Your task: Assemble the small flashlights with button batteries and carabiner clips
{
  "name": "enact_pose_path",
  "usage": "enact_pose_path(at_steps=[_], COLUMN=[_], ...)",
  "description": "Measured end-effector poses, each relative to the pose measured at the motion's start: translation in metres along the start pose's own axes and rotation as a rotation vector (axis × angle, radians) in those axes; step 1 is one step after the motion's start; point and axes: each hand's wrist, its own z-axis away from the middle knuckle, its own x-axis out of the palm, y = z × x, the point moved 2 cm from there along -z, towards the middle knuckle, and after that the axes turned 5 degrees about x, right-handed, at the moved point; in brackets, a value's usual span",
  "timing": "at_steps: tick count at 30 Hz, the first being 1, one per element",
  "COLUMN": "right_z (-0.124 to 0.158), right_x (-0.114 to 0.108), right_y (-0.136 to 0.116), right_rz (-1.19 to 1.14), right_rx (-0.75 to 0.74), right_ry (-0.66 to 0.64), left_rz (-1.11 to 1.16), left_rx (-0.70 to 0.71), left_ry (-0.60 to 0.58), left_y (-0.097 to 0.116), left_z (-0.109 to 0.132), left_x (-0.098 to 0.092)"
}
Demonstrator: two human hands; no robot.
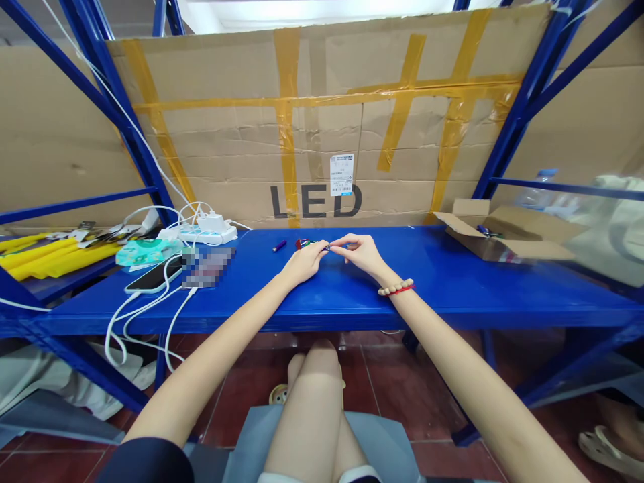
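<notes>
Both of my hands meet above the blue table (402, 268) near its middle. My left hand (304, 260) is closed, its fingertips pinching one end of a small, thin item (329, 247) that is too small to identify. The fingertips of my right hand (363, 255) close on the other side of that item. Just behind my left hand lie small red and green pieces (303, 243), partly hidden by it. A short dark blue cylinder (279, 246) rests on the table to their left.
At the left are a power strip (207, 233) with white cables, a phone (155, 275), a green packet (147, 251) and yellow items (60, 258). An open cardboard box (496, 235) stands at the right. A taped cardboard sheet (241, 154) rises behind the table.
</notes>
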Motion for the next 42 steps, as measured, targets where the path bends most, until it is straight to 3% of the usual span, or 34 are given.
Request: enact_pose_path(at_steps=[35, 42], right_z=[0.0, -0.003], right_x=[-0.001, -0.003], right_y=[0.002, 0.012], right_rz=[-0.019, 0.079], right_rx=[0.024, -0.048], right_ry=[-0.017, 0.004], left_rz=[-0.035, -0.036], left_rx=[0.047, 0.09], left_ry=[0.004, 0.009], left_y=[0.0, -0.003], left_z=[0.001, 0.001], left_x=[0.002, 0.005])
